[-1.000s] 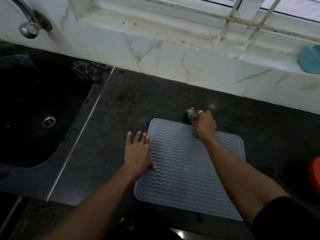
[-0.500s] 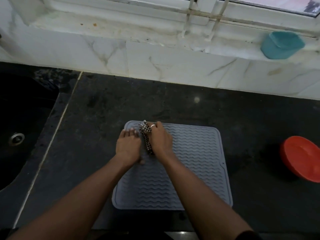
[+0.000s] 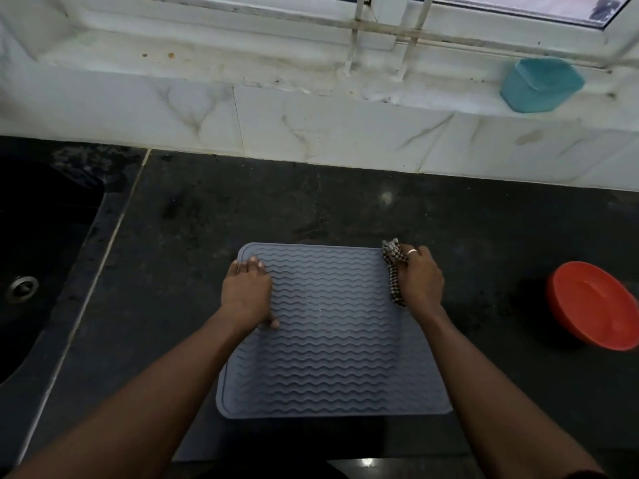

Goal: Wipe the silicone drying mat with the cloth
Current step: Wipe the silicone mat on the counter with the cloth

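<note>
1. Mat [image 3: 332,333]: grey silicone drying mat with wavy ridges, lying flat on the dark table [image 3: 207,216], near the front edge, roughly centred in view.
2. Left hand [image 3: 247,293]: palm down, fingers together and extended, pressed flat on the mat's left edge near the far-left corner; thumb lying on the ridged surface; nothing gripped.
3. Right hand [image 3: 420,280]: fingers curled and clamped on the cloth [image 3: 394,271], positioned at the mat's far-right corner; ring visible on one finger.
4. Cloth: checked black-and-white, bunched into a narrow roll, protruding from the left side and the far end of the right fist; touching the mat at its right margin.
5. Both forearms: entering from the bottom of the view, spread apart, with the bare centre of the mat between them.
6. Sink [image 3: 41,257]: dark basin set into the table at far left, drain visible, well apart from the mat.
7. Red bowl [image 3: 593,304]: on the table to the right of the mat, clear of it.
8. Teal container [image 3: 541,84]: on the white marble window ledge [image 3: 242,63] at upper right, above the marble backsplash.
</note>
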